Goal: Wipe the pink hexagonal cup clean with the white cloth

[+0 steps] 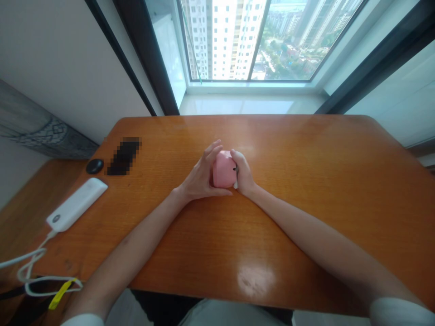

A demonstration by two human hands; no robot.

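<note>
A small pink box-shaped object [224, 170] with rounded corners sits at the middle of the wooden table [306, 190], held between both hands. My left hand [201, 174] cups its left side, fingers curled over the top and thumb along the bottom. My right hand [242, 172] presses against its right side, fingers closed around that edge, where a small dark spot shows. Both forearms rest on the tabletop.
At the table's left lie a white power bank [76, 203] with a white cable [32, 267] trailing off the edge, a small black round object [94, 166] and a blurred dark item [123, 156]. A large window [251, 40] stands beyond the far edge.
</note>
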